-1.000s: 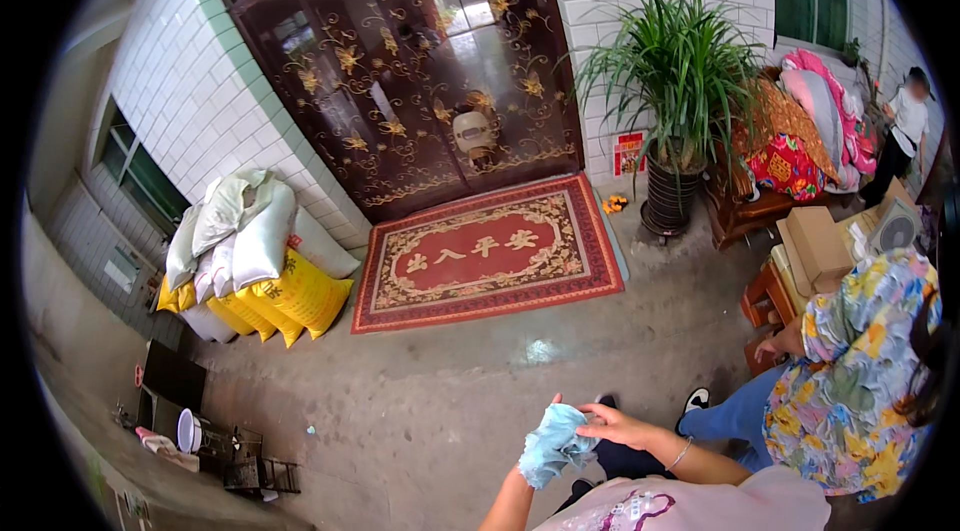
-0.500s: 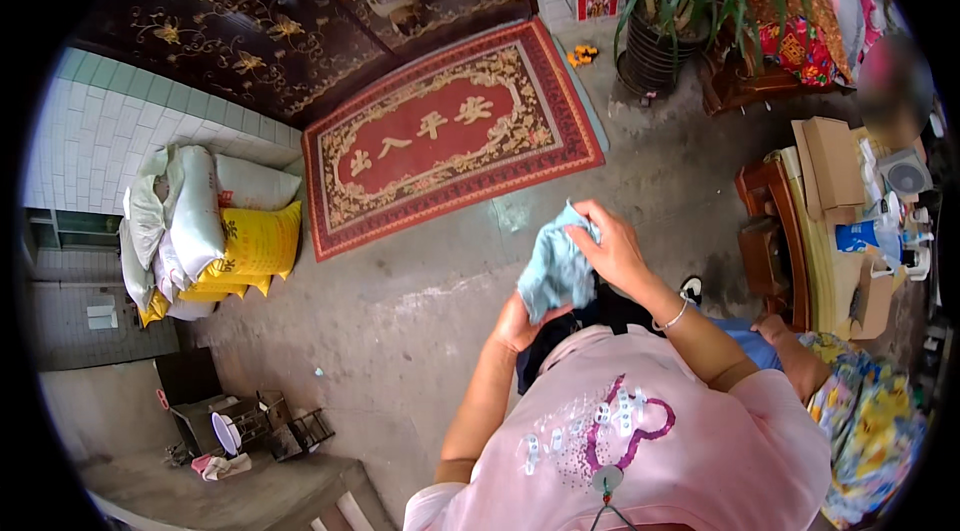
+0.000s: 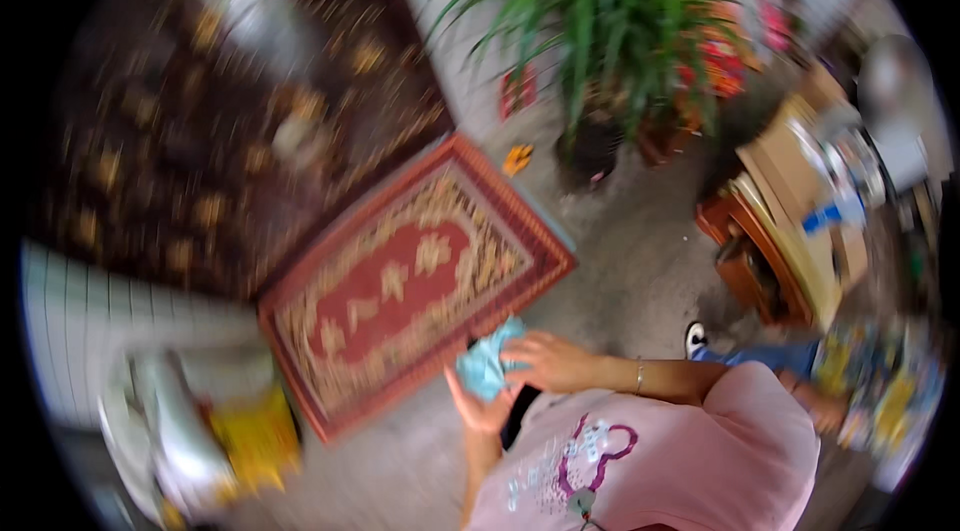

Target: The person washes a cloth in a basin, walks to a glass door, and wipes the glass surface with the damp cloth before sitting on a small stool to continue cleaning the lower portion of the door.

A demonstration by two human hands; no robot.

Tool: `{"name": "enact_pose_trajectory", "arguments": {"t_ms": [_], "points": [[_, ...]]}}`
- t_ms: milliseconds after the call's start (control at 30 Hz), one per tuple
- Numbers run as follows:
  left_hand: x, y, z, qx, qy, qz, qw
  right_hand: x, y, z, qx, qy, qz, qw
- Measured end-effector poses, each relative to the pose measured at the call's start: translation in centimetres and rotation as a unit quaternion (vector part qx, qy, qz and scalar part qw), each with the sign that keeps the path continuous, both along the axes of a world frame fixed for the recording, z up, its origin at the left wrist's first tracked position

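Observation:
A crumpled light blue cloth (image 3: pixel 484 367) is bunched between my two hands in front of my body. My left hand (image 3: pixel 480 409) cups it from the near left side, with the palm and fingers against the fabric. From the right, my right hand (image 3: pixel 548 361) grips the cloth with bent fingers, partly covering it. Motion blur softens the picture, and some fingertips are hidden by the folds.
A red patterned rug (image 3: pixel 400 281) lies ahead, by a dark decorated door (image 3: pixel 190 131). Full sacks (image 3: pixel 190 431) stand at left. At right are a potted plant (image 3: pixel 590 136), a wooden table (image 3: pixel 750 231) with cardboard, and another person's floral clothing (image 3: pixel 880 381).
The view has swung, so the rug and plant sit lower and further left in it. The cloth stays between my hands, more compactly bunched, and my right hand now lies across its right side.

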State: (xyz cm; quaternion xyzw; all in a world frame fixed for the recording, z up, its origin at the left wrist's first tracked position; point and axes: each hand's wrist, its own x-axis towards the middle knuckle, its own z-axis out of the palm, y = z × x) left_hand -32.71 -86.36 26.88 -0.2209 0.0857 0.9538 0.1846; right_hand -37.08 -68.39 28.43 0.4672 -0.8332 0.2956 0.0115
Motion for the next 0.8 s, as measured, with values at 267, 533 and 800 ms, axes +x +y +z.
{"name": "enact_pose_trajectory", "arguments": {"t_ms": [267, 533, 800], "points": [[-15.1, -17.9, -2.1, -0.183, -0.054, -0.119, 0.974, -9.9, -14.7, 1.5, -0.114, -0.084, -0.029, 0.989], [-25.2, -30.7, -0.1, -0.125, -0.034, 0.018, 0.991, -20.8, -20.8, -0.9, 0.087, -0.181, -0.061, 0.978], [-36.8, -39.1, 2.1, -0.138, -0.051, 0.072, 0.987, -34.4, -27.5, -2.9, 0.067, -0.295, -0.079, 0.95]]}}
